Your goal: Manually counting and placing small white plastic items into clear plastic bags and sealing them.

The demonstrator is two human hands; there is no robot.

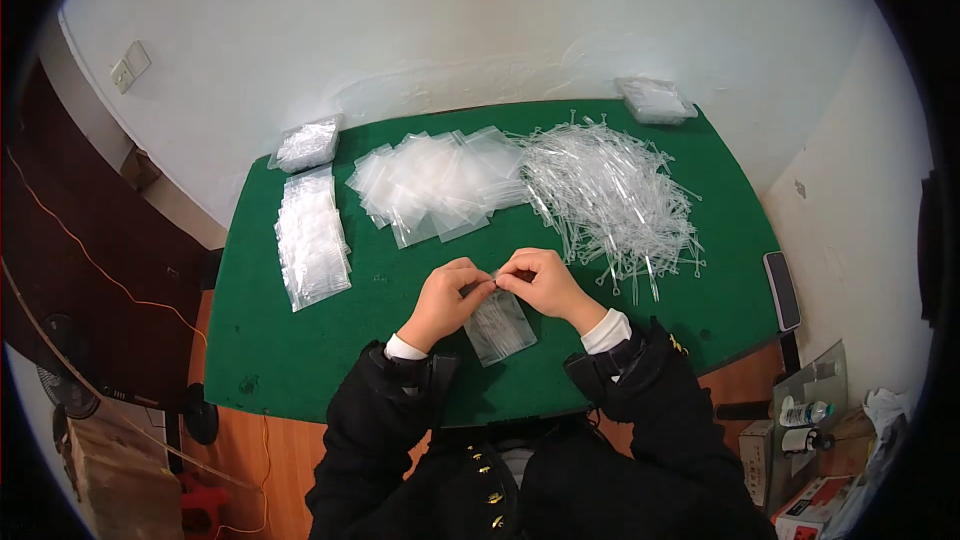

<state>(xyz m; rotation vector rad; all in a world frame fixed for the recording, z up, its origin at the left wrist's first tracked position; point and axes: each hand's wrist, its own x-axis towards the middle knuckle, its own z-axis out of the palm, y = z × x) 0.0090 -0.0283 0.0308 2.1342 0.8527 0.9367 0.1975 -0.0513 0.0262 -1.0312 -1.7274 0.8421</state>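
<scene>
Near the front of the green table, a small clear plastic bag point(503, 328) lies with thin see-through sticks inside. My left hand point(452, 295) pinches its top edge between thumb and finger. Close beside it, my right hand point(541, 281) is closed on the same edge, the fingertips of both hands almost touching. Beyond them spreads a loose pile of flat clear bags point(435, 180). To its right sits a tangled heap of thin clear plastic sticks point(610, 195) with small looped ends. A row of overlapping filled bags point(312, 240) lies on the left.
Packed clear bundles rest at the back left corner point(307, 144) and back right corner point(656, 101) of the green tabletop point(290, 360). A phone point(782, 291) lies at the right edge. Bottles point(806, 412) and boxes stand low on the right; a wall rises behind the table.
</scene>
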